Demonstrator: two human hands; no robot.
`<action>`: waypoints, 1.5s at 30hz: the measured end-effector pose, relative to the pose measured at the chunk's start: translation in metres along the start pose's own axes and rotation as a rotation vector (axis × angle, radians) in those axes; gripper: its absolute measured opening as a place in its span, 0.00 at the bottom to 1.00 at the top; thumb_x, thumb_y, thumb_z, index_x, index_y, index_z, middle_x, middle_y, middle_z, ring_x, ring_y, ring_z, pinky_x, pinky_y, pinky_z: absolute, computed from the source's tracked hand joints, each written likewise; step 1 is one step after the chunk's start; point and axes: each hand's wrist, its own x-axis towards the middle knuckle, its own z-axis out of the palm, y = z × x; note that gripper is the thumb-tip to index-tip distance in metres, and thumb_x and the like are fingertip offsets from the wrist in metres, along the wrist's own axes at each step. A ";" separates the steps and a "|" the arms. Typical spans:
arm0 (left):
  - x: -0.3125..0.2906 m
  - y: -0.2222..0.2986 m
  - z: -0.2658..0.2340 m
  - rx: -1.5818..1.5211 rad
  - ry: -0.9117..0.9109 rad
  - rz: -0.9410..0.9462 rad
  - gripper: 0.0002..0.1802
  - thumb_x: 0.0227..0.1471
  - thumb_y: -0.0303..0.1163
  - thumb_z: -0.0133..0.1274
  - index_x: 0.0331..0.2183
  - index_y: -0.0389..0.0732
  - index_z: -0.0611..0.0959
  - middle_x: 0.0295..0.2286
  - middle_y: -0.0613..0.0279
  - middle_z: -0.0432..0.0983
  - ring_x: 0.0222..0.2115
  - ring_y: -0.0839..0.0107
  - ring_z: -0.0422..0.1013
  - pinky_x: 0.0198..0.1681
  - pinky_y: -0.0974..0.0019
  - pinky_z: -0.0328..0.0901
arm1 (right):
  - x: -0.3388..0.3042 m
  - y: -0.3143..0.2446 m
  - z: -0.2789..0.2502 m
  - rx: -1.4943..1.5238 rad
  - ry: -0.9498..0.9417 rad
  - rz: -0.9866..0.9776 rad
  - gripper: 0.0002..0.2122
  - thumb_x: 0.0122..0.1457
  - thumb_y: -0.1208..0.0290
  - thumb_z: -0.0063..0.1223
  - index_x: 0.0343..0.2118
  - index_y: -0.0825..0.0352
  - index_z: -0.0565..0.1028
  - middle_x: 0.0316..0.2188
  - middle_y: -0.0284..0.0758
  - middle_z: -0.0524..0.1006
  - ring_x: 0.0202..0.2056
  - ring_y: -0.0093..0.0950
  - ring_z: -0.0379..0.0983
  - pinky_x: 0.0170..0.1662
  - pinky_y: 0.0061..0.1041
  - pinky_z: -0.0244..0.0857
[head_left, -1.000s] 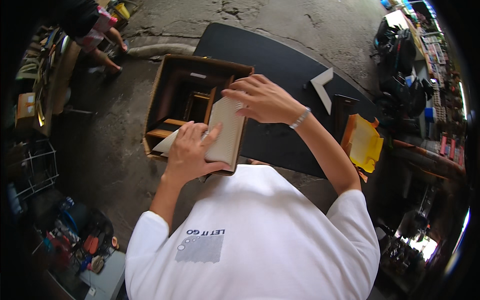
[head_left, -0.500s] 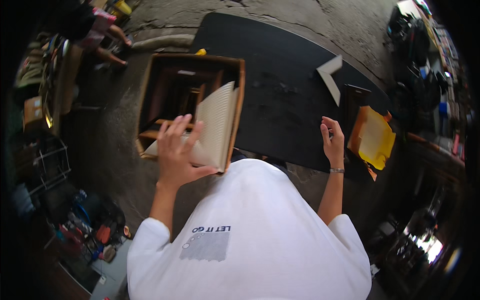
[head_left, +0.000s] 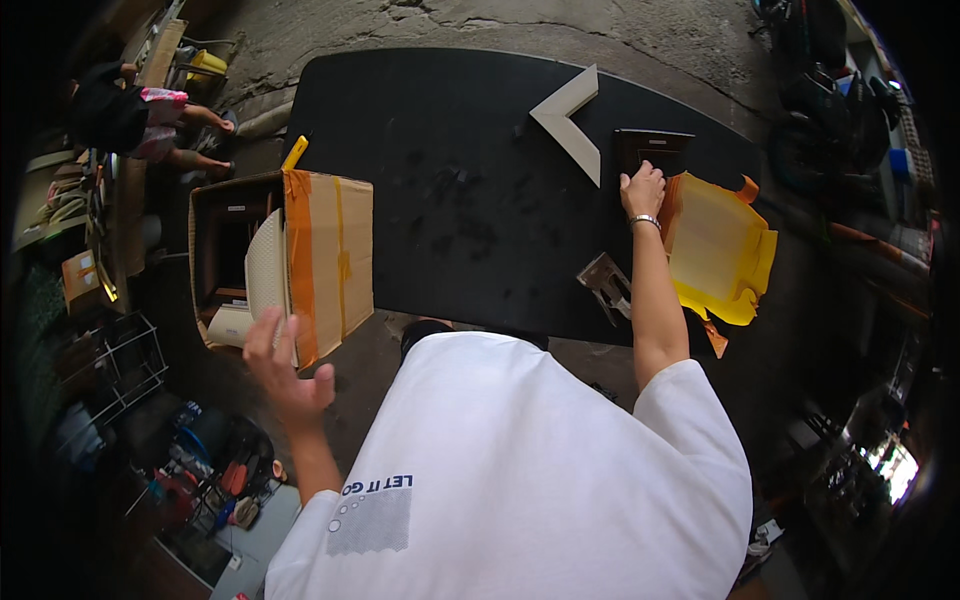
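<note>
My left hand (head_left: 287,372) is open, fingers apart, at the near side of an open cardboard box (head_left: 330,265) sealed with orange tape. Inside the box a cream textured piece (head_left: 265,265) leans against the right wall, and dark brown frame-like pieces (head_left: 232,225) show behind it. At the right of the black table, my right hand (head_left: 643,190) has its fingers bent onto the near part of a dark brown piece (head_left: 655,143); part of their grip is hidden. Left of that lies a cream V-shaped corner piece (head_left: 575,125).
The black table (head_left: 440,200) fills the middle. On its right lies an opened yellow-lined package (head_left: 715,245), with a grey-brown forked object (head_left: 605,285) nearby. A yellow-handled object (head_left: 295,152) stands behind the box. Another person (head_left: 150,120) is at the far left; clutter lies around.
My right hand has reached forward to the dark brown piece. My left hand has come off the cream piece in the box. The view has shifted, showing more of the box's right side.
</note>
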 end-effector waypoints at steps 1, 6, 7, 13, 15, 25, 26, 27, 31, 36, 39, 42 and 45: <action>0.002 0.015 0.005 -0.023 -0.045 0.003 0.32 0.63 0.59 0.46 0.54 0.43 0.78 0.55 0.52 0.72 0.58 0.54 0.67 0.61 0.45 0.58 | 0.004 0.008 0.009 0.034 0.001 0.064 0.29 0.54 0.58 0.65 0.53 0.70 0.69 0.48 0.51 0.72 0.52 0.50 0.70 0.56 0.47 0.67; 0.002 0.081 0.044 -0.177 -0.231 0.039 0.22 0.57 0.43 0.60 0.50 0.44 0.81 0.50 0.55 0.76 0.55 0.56 0.70 0.60 0.47 0.60 | 0.014 0.019 0.001 0.395 0.047 0.136 0.34 0.47 0.58 0.68 0.53 0.75 0.68 0.48 0.53 0.71 0.52 0.53 0.70 0.58 0.43 0.66; 0.008 0.091 0.048 -0.221 -0.245 0.060 0.23 0.55 0.42 0.62 0.51 0.44 0.80 0.51 0.55 0.76 0.56 0.55 0.69 0.60 0.47 0.60 | 0.009 0.017 -0.011 0.423 0.164 0.037 0.29 0.49 0.62 0.65 0.50 0.77 0.69 0.47 0.53 0.70 0.50 0.52 0.71 0.55 0.43 0.68; 0.063 0.130 0.074 -0.577 -0.111 -0.048 0.32 0.50 0.39 0.68 0.56 0.45 0.77 0.56 0.53 0.72 0.60 0.51 0.65 0.65 0.49 0.57 | -0.094 -0.042 -0.181 1.096 -0.526 -0.236 0.28 0.58 0.66 0.63 0.58 0.71 0.66 0.46 0.44 0.75 0.47 0.37 0.74 0.52 0.33 0.67; 0.094 0.132 0.081 -0.656 -0.143 -0.044 0.34 0.48 0.39 0.70 0.56 0.45 0.77 0.56 0.52 0.72 0.60 0.52 0.65 0.65 0.50 0.57 | -0.126 -0.045 -0.195 1.081 -0.807 -0.592 0.28 0.57 0.66 0.65 0.57 0.71 0.68 0.45 0.42 0.77 0.45 0.30 0.76 0.50 0.28 0.69; 0.002 0.079 0.119 -1.115 -0.662 -0.745 0.22 0.53 0.35 0.68 0.43 0.36 0.76 0.33 0.61 0.79 0.30 0.70 0.76 0.36 0.69 0.68 | -0.136 -0.089 -0.092 1.034 -0.744 -0.408 0.11 0.63 0.64 0.61 0.39 0.69 0.81 0.30 0.37 0.82 0.30 0.28 0.77 0.37 0.24 0.71; -0.010 0.075 0.120 -1.141 -0.547 -0.840 0.20 0.57 0.39 0.65 0.43 0.36 0.76 0.32 0.64 0.78 0.29 0.73 0.75 0.36 0.70 0.69 | -0.126 -0.092 -0.072 0.875 -0.570 -0.417 0.09 0.63 0.66 0.60 0.38 0.68 0.81 0.30 0.38 0.80 0.30 0.31 0.77 0.36 0.27 0.71; -0.015 0.072 0.114 -1.167 -0.493 -0.964 0.22 0.59 0.41 0.64 0.44 0.36 0.76 0.34 0.63 0.78 0.31 0.73 0.76 0.39 0.69 0.71 | -0.117 -0.097 -0.056 0.714 -0.399 -0.425 0.07 0.63 0.68 0.59 0.37 0.67 0.80 0.30 0.38 0.79 0.31 0.34 0.77 0.36 0.30 0.70; -0.043 0.064 0.112 -1.258 -0.302 -1.053 0.25 0.60 0.43 0.62 0.48 0.36 0.74 0.36 0.59 0.79 0.33 0.70 0.78 0.39 0.66 0.74 | -0.103 -0.154 -0.007 0.726 -0.280 -0.694 0.05 0.61 0.70 0.59 0.36 0.65 0.79 0.31 0.36 0.77 0.36 0.37 0.75 0.40 0.35 0.69; -0.056 0.064 0.104 -1.200 -0.233 -1.038 0.22 0.61 0.41 0.62 0.47 0.34 0.75 0.37 0.57 0.79 0.34 0.70 0.78 0.41 0.65 0.74 | -0.093 -0.236 0.038 0.462 -0.068 -0.853 0.05 0.59 0.69 0.60 0.37 0.60 0.80 0.35 0.33 0.77 0.41 0.33 0.74 0.44 0.35 0.67; -0.063 0.062 0.098 -1.223 -0.207 -1.053 0.22 0.60 0.39 0.62 0.46 0.33 0.75 0.37 0.57 0.79 0.35 0.70 0.77 0.41 0.65 0.75 | -0.086 -0.251 0.056 0.378 -0.063 -0.913 0.05 0.58 0.69 0.61 0.36 0.58 0.80 0.38 0.33 0.76 0.42 0.33 0.74 0.44 0.35 0.68; -0.077 0.063 0.097 -1.248 -0.152 -1.081 0.20 0.60 0.37 0.62 0.46 0.33 0.75 0.37 0.57 0.79 0.35 0.71 0.77 0.40 0.65 0.76 | -0.079 -0.249 0.056 0.411 -0.184 -0.927 0.07 0.57 0.70 0.62 0.39 0.58 0.80 0.38 0.33 0.75 0.44 0.35 0.74 0.47 0.35 0.69; -0.082 0.061 0.102 -1.243 -0.126 -1.100 0.19 0.61 0.36 0.61 0.45 0.33 0.76 0.37 0.57 0.79 0.35 0.71 0.77 0.39 0.65 0.76 | -0.077 -0.239 0.046 0.503 -0.310 -0.853 0.07 0.58 0.72 0.61 0.40 0.62 0.80 0.37 0.35 0.77 0.42 0.36 0.77 0.47 0.34 0.71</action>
